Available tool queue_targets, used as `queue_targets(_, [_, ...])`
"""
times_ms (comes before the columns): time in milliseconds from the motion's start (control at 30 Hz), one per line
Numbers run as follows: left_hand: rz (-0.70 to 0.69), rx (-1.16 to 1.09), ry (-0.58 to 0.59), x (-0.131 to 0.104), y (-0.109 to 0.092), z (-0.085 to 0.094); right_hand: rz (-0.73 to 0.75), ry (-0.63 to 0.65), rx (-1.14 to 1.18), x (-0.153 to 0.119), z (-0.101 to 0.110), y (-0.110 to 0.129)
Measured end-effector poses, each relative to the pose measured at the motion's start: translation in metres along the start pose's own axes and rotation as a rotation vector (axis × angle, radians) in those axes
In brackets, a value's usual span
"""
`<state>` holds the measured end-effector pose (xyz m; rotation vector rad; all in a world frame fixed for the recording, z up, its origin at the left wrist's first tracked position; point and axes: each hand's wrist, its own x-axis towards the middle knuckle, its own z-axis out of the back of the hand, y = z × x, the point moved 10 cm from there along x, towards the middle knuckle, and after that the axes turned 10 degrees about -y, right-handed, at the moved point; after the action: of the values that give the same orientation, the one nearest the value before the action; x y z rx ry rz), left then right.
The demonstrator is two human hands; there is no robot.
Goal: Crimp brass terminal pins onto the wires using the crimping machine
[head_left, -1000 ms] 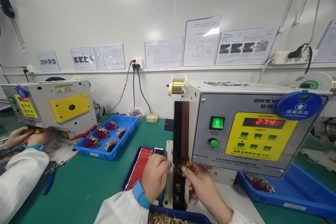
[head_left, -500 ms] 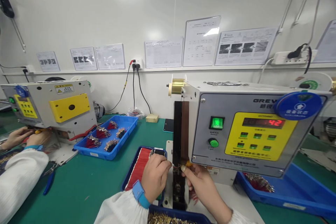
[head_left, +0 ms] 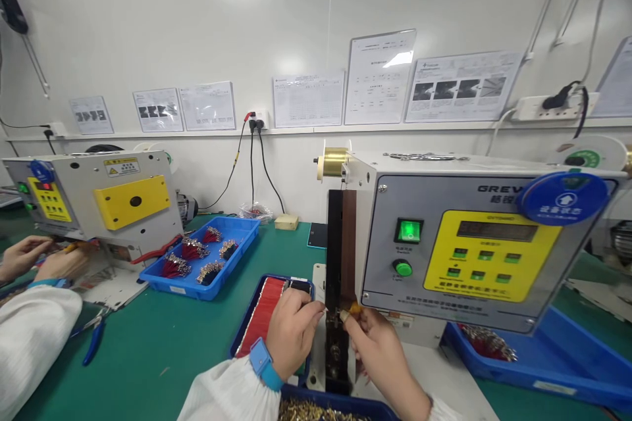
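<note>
My left hand [head_left: 295, 331], with a blue wristband [head_left: 265, 364], is pinched at the left of the machine's dark vertical track [head_left: 336, 358]. A thin wire end [head_left: 325, 309] barely shows at its fingertips. Across the track, my right hand [head_left: 378, 345] is closed, thumb and forefinger together by the work point under the machine [head_left: 395, 250]. Beneath its palm hang red wires [head_left: 363, 371]; what its fingertips pinch is too small to make out. A yellow-orange part [head_left: 354, 308] sits just above those fingers. Beside my left hand lies a tray of red wires [head_left: 261, 316].
A bin of small brass-coloured terminals [head_left: 320, 411] stands at the front edge. Blue trays with wire bundles stand left [head_left: 210, 286] and right [head_left: 557, 368]. Cutting pliers [head_left: 93, 342] lie on the green table [head_left: 162, 342]. At far left, a co-worker's hands [head_left: 62, 263] work at another machine [head_left: 118, 197].
The red number on my machine's display has gone dark. My left fingertips have drawn slightly away from the work point, and less red wire shows there. The co-worker's arm has shifted left.
</note>
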<state>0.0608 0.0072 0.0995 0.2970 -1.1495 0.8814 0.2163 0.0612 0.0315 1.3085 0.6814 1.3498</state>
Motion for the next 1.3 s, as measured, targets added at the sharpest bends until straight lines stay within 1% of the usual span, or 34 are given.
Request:
queue_targets(133, [0.027, -0.016, 0.029, -0.0022, 0.0036, -0.0028, 0.046, 0.02, -0.012, -0.0017, -0.0017, -0.0016])
queue_targets(300, [0.044, -0.029, 0.057, -0.0034, 0.0052, -0.0062, 0.002, 0.042, -0.02, -0.0032, -0.0027, -0.0032])
queue_targets(467, [0.044, -0.038, 0.068, -0.0041, 0.005, -0.0073, -0.037, 0.044, -0.006, -0.0026, -0.0017, 0.0008])
queue_targets(733, [0.04, -0.039, 0.067, -0.003, 0.0038, -0.0066, -0.029, 0.058, 0.005, -0.0034, -0.0014, 0.0059])
queue_targets(1033, [0.044, -0.051, 0.075, -0.0037, 0.0045, -0.0071, -0.046, 0.038, -0.003, -0.0036, -0.0007, 0.0052])
queue_targets(1167, [0.037, -0.05, 0.07, -0.0037, 0.0037, -0.0071, -0.043, 0.047, 0.003, -0.0043, -0.0008, 0.0065])
queue_targets(1300, [0.035, -0.042, 0.066, -0.0034, 0.0036, -0.0068, -0.052, 0.069, -0.001, -0.0048, -0.0024, 0.0028])
